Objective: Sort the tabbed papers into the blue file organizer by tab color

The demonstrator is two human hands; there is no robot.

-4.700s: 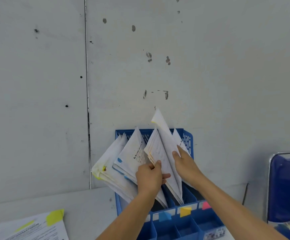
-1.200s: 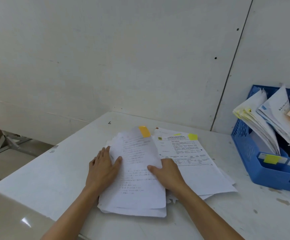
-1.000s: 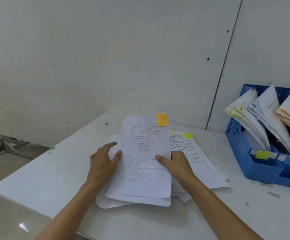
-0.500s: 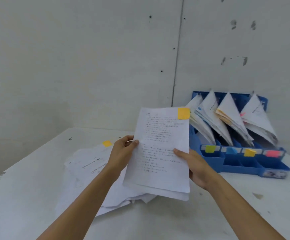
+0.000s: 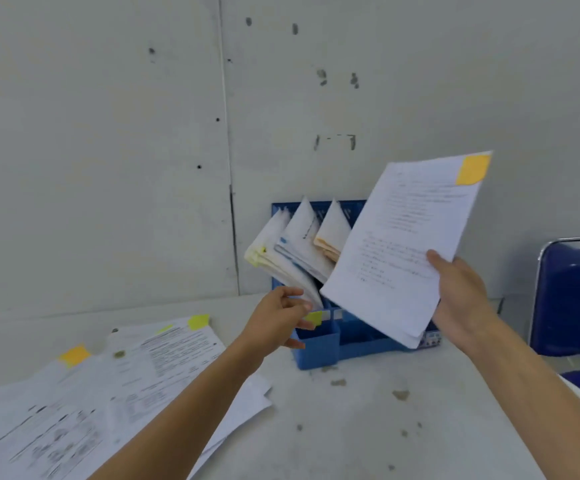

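My right hand (image 5: pixel 461 296) grips a stapled white paper (image 5: pixel 403 244) with an orange tab (image 5: pixel 474 169) at its top right corner, held tilted in the air in front of the blue file organizer (image 5: pixel 319 344). The organizer stands against the wall with fanned papers (image 5: pixel 295 251) in its slots, sorted yellow, blue and orange from the left. The held paper hides its right slots. My left hand (image 5: pixel 278 315) hovers empty by the organizer's left front, fingers loosely curled. A loose pile of tabbed papers (image 5: pixel 115 393) lies on the table at the left.
A blue chair (image 5: pixel 574 296) stands at the right edge of the white table (image 5: pixel 368 427). The grey wall is directly behind the organizer. The pile's top sheets carry yellow (image 5: pixel 198 321) and orange (image 5: pixel 74 355) tabs.
My left hand let go of the orange-tabbed paper and reached toward the organizer. My right hand carried the paper up and right, over the organizer. The view swung right.
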